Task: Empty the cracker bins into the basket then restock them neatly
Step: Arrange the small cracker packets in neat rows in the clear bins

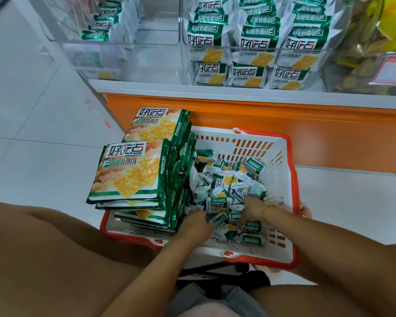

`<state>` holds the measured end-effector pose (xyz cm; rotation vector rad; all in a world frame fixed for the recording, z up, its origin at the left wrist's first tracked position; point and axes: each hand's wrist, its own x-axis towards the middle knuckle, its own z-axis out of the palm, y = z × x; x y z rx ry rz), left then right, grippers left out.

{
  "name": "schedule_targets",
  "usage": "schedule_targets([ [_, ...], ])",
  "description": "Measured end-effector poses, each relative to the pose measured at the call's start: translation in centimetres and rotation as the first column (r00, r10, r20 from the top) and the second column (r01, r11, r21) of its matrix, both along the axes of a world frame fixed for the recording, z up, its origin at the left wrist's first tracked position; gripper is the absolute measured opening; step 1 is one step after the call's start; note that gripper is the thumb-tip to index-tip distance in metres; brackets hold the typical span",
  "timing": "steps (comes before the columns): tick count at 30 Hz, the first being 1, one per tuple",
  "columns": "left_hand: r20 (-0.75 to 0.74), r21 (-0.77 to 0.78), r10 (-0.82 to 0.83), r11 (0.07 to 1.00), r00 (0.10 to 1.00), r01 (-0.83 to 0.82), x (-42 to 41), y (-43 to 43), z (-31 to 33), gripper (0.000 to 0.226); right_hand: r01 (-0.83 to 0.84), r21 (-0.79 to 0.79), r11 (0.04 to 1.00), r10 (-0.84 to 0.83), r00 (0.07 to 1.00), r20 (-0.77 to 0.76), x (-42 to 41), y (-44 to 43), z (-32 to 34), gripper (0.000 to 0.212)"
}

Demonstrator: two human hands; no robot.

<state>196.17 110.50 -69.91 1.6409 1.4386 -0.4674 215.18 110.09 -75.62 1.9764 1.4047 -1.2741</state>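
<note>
**A:** Where are the crackers right now?

**B:** Most of the loose ones, small green-and-white foil cracker packets (222,184), lie heaped in the right half of the white slotted plastic basket with the orange-red rim (249,143). It sits on the pale tiled floor (44,156), just in front of the orange shelf base (284,133). The rest stand in tidy rows in the right-hand clear acrylic bin (185,60) above.

**A:** And the hands?

**B:** Both are down in the heap. The left hand (196,221) is at the pile's near-left edge. The right hand (249,210), with a gold bracelet (269,208) on the wrist, is a little farther in. The fingertips are buried among wrappers, so I cannot tell whether either has closed on a packet or is only raking them together.

**A:** Why the big packs on one side?

**B:** The large flat green-and-yellow cracker bags (133,170) are stacked on the basket's left, overhanging its rim. That seems to keep them apart from the small ones and leave room to dig.

**A:** How far along?

**B:** Restocking, I'd judge. The left-hand clear acrylic bin (156,30) holds only one line of packets, so the next handfuls probably go there.
</note>
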Motion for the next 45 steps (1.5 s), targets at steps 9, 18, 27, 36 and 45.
schedule_targets([
  [9,0.000,-0.007,0.043,0.999,0.999,-0.043,-0.3,0.1,0.0,0.047,-0.152,0.024,0.988,0.151,0.987,0.053,0.1,0.3,-0.9,0.068],
  [18,0.032,0.003,0.081,0.997,0.996,-0.081,-0.4,0.5,0.2,0.047,-0.244,0.134,0.961,0.237,0.969,0.064,0.4,1.4,0.7,0.079],
  [27,0.538,-0.242,0.548,0.828,0.641,-0.506,2.0,1.0,2.9,0.035,0.311,0.005,0.950,-0.256,0.793,-0.553,2.3,3.9,10.8,0.083],
  [36,0.782,-0.439,0.612,0.676,0.118,-0.592,3.5,-0.3,11.6,0.026,0.171,0.326,0.930,0.078,0.773,-0.629,4.7,5.2,22.1,0.052],
  [45,0.613,-0.774,0.728,0.476,-0.307,-0.419,1.8,0.2,15.7,0.013,0.324,0.358,0.876,0.069,0.650,-0.757,4.2,5.1,25.3,0.051],
])
